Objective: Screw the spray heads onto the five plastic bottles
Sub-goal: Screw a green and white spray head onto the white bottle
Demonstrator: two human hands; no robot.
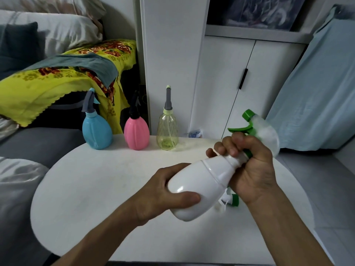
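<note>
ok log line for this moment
left hand holds white bottle | right hand twisting green spray head | three bottles standing

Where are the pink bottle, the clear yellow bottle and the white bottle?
pink bottle [136, 135]: head view, middle of its body.
clear yellow bottle [167, 129]: head view, middle of its body.
white bottle [199, 181]: head view, bare side between both hands.

Back edge of table [96, 179]: three bottles [136, 133] standing in a row.
Above table: one bottle [199, 184] lying tilted between left hand [163, 196] and right hand [249, 169].
Behind table: cabinet [221, 83] standing.
</note>
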